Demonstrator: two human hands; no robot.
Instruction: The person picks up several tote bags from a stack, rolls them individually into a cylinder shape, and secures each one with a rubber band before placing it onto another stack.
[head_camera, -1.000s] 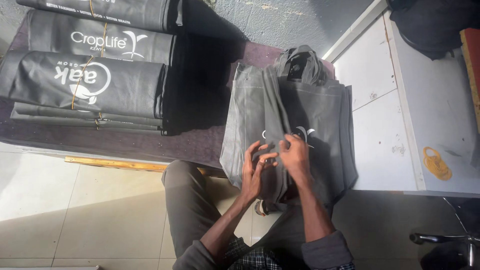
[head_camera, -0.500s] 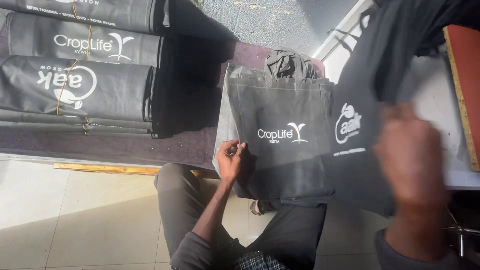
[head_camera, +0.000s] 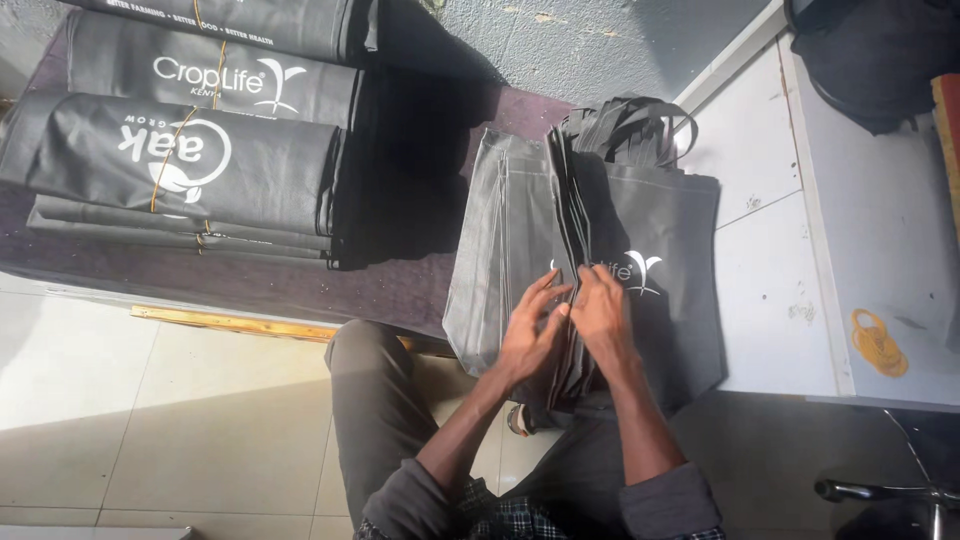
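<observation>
A stack of dark grey fabric tote bags (head_camera: 660, 230) with white printed logos lies in front of me, handles (head_camera: 625, 125) pointing away. My left hand (head_camera: 530, 335) and my right hand (head_camera: 600, 315) rest side by side on the stack's near edge. The fingers of both pinch and part the bag layers at the seam in the middle. The part of the stack left of the seam (head_camera: 495, 240) lies angled, showing plain grey fabric.
Tied bundles of folded dark bags (head_camera: 190, 160) sit stacked at the left on a purple mat (head_camera: 250, 280). A white table (head_camera: 790, 250) lies to the right, with a yellow sticker (head_camera: 878, 340). Dark cloth (head_camera: 870, 55) sits at the top right. Pale floor tiles (head_camera: 150, 420) lie below.
My right hand, which was lifting a bag away to the right, has come back to the stack. Both hands now meet on the bag edges, and the stack's left part has shifted.
</observation>
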